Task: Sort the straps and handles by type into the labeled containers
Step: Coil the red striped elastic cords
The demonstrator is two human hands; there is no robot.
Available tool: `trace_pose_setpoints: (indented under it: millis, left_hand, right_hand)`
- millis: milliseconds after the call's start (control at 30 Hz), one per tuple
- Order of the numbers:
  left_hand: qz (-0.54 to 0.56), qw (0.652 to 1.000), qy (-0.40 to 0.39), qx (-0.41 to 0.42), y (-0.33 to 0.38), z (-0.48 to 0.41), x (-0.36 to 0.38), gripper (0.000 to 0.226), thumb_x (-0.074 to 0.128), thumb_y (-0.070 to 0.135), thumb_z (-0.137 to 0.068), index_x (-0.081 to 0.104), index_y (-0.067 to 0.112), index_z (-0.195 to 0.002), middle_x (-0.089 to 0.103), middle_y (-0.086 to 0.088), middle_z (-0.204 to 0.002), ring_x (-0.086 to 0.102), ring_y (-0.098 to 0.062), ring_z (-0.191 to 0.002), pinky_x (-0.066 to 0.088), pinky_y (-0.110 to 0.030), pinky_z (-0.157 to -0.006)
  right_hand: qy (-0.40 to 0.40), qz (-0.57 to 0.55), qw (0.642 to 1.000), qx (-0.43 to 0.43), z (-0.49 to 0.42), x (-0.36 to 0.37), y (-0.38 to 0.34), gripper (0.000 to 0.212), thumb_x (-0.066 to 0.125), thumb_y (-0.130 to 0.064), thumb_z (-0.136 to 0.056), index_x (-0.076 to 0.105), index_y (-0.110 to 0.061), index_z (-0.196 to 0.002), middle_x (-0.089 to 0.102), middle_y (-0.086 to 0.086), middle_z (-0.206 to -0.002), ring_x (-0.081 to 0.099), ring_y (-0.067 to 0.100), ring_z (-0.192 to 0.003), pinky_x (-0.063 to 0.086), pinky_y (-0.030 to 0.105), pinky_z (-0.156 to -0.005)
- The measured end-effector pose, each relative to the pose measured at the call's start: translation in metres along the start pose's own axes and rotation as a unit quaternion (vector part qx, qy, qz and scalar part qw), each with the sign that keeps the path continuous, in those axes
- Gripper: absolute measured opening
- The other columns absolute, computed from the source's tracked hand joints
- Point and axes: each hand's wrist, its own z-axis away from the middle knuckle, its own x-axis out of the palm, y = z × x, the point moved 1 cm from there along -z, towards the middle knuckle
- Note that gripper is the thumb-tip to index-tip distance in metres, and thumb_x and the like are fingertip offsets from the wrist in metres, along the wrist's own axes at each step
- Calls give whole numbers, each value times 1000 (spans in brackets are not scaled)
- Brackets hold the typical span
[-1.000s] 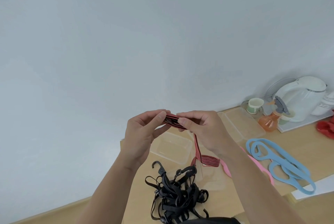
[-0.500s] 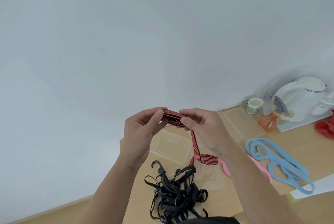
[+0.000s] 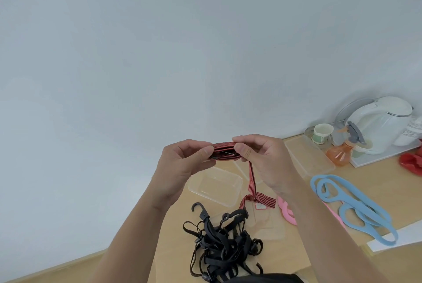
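Overhead, both hands [image 3: 228,164] pinch folded red striped strap [image 3: 225,151]; container label [image 3: 260,206] unreadable

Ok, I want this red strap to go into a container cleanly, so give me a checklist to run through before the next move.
1. Both hands hold the red striped strap: ok, the left hand and the right hand pinch the folded bundle.
2. Strap fully gathered: not ok, a tail hangs down onto the table.
3. Tail clear of the black hooked straps: cannot tell, its end lies close to the pile.
4. An open clear container within reach: ok, empty, just beneath the hands.
5. Container label matches: cannot tell, no label readable.
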Motion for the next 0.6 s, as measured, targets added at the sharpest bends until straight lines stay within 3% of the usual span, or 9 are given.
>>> trace_pose_setpoints:
  millis: [67,167,300,400,600]
  left_hand:
    - [-91,996,-14,-6,4,-2,-2,21,79,18,-81,77,2,-94,78,-16,-98,74,-29,-96,59,-35,-86]
    - [-179,983,-36,-5,11,-4,1,12,82,14,-83,78,6,-89,79,-13,-90,74,-31,-90,57,-41,-89]
    - [-191,979,-73,1,16,-6,12,15,80,10,-86,72,-2,-88,77,-18,-85,73,-29,-76,58,-37,-80]
    - [-198,977,-75,12,17,-7,23,20,79,10,-87,67,-5,-86,76,-20,-82,70,-27,-70,56,-38,-74]
    - [-283,957,-37,55,15,-9,32,22,81,27,-87,68,10,-84,78,-3,-80,74,-23,-76,56,-42,-79]
  right_hand:
    - [-4,-5,1000,-7,-1,-2,-2,19,76,-31,-77,79,-22,-94,77,1,-84,66,11,-75,52,23,-70]
    - [-11,-1,1000,-19,-2,-3,-4,11,74,-19,-87,74,-12,-95,76,0,-80,66,9,-73,52,21,-68]
    - [-3,-15,1000,-17,-1,-2,-8,12,71,-15,-91,64,-6,-92,75,4,-74,63,12,-67,50,23,-65]
    - [32,-12,999,-23,-1,0,-10,11,72,-15,-91,66,-7,-88,76,4,-76,68,11,-68,51,21,-63]
    - [48,-42,998,-11,1,-1,-15,6,71,-13,-91,77,-12,-94,79,-1,-87,70,8,-76,55,22,-75]
